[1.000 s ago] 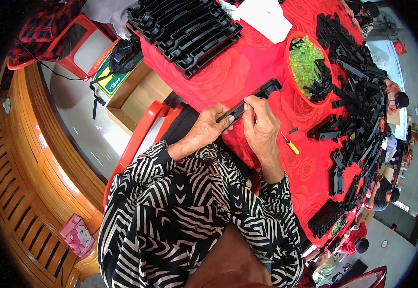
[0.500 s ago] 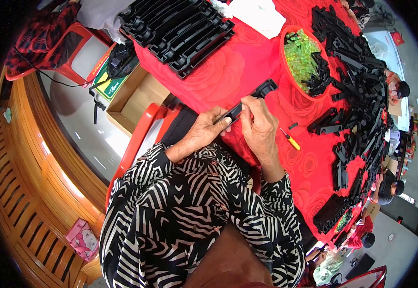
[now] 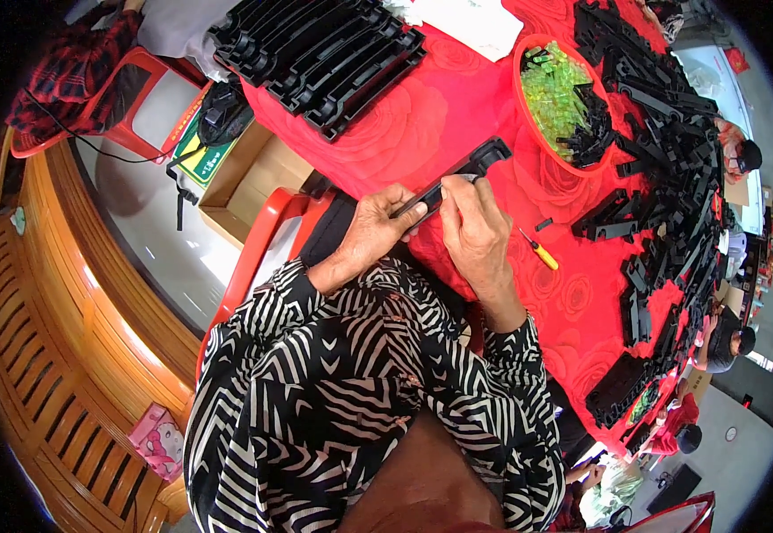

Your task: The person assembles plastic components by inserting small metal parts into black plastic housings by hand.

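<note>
A long black plastic part [image 3: 487,156] with a hooked far end is held slantwise between both hands, above the table's near edge. My left hand [image 3: 376,226] grips its near end, with the thumb lying along it. The fingers of my right hand [image 3: 475,235] are closed at its middle; whether they pinch a smaller piece against it is hidden. To the right of my right hand, a small screwdriver with a yellow handle [image 3: 544,257] lies on the red cloth. Close by it is a tiny black piece [image 3: 543,224].
Black parts like the held one stand in a row [image 3: 315,62] at the far left. A red basin [image 3: 523,107] holds green-yellow and black small pieces. A big heap of black parts [image 3: 662,169] covers the right side. An open cardboard box [image 3: 257,182] sits left of the table.
The black part has shifted slightly, its hooked end a little farther up and left. My right hand has moved slightly left along with it. My left hand keeps its grip.
</note>
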### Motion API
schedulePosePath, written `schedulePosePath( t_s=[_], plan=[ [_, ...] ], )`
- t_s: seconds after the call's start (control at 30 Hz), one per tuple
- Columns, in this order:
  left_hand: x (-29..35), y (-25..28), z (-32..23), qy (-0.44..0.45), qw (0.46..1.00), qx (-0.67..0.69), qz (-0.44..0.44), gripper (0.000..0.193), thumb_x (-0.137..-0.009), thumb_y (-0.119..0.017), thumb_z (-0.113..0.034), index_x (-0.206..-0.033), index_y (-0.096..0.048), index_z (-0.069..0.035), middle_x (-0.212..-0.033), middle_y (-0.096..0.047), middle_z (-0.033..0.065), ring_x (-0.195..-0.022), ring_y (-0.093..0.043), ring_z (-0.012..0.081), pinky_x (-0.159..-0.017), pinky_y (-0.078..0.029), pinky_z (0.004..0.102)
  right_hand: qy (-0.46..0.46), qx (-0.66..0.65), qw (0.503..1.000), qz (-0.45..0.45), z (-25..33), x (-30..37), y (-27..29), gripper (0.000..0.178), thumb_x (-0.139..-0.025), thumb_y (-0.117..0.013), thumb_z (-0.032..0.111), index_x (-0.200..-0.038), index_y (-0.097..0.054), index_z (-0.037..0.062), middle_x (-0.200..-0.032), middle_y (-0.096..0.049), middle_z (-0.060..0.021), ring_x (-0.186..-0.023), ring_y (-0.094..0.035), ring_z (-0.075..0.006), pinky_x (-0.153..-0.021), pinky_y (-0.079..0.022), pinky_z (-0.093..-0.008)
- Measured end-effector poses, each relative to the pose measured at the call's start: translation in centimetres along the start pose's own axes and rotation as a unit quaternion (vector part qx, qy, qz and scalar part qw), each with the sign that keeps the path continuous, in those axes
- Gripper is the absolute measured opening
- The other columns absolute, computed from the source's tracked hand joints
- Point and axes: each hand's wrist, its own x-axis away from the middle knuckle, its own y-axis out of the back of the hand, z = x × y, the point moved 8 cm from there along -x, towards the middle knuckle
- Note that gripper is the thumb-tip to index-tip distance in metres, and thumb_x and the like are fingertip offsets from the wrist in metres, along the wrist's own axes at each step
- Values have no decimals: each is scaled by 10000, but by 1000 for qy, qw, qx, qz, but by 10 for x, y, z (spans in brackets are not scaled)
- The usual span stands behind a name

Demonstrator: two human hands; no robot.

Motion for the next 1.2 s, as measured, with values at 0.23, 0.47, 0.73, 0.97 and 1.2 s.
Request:
schedulePosePath(
  t_s=[0.23,0.47,0.73,0.97,1.2],
  plan=[
    [2,-1,5,14,1000,-11,-9,94,-852,-563,-104,-833,-528,-19,-647,-530,-14,-545,-455,45,-499,-381,188,-22,-67,997,-18,-7,-5,3,171,-747,-576,-48,-907,-562,9,-763,-548,-119,-632,-562,-247,-548,-447,-307],
    [1,-5,10,9,999,-24,22,111,-864,-542,-107,-911,-534,-7,-669,-544,-7,-583,-477,51,-532,-397,190,-78,-158,984,17,-20,-6,-1,159,-752,-541,-49,-898,-542,14,-759,-547,-130,-648,-576,-276,-537,-449,-334],
    [4,-7,4,10,999,-20,48,138,-874,-516,-70,-977,-523,21,-750,-561,21,-640,-490,60,-587,-416,192,-65,-135,989,10,-19,-2,-4,176,-737,-550,-78,-892,-567,3,-760,-573,-101,-649,-570,-195,-559,-438,-269],
    [5,-10,0,-2,998,-11,57,140,-865,-533,-84,-965,-526,13,-734,-558,13,-660,-508,66,-583,-420,198,-34,-70,997,-11,-13,4,-2,213,-691,-566,-89,-873,-561,22,-713,-539,-98,-581,-554,-229,-501,-435,-300],
    [3,-9,8,20,999,9,28,81,-855,-552,-81,-879,-527,-9,-689,-531,-9,-602,-470,50,-534,-388,191,2,-39,999,-9,-5,5,-1,230,-670,-579,-79,-872,-562,29,-706,-523,-98,-565,-546,-253,-480,-433,-324]
  ],
)
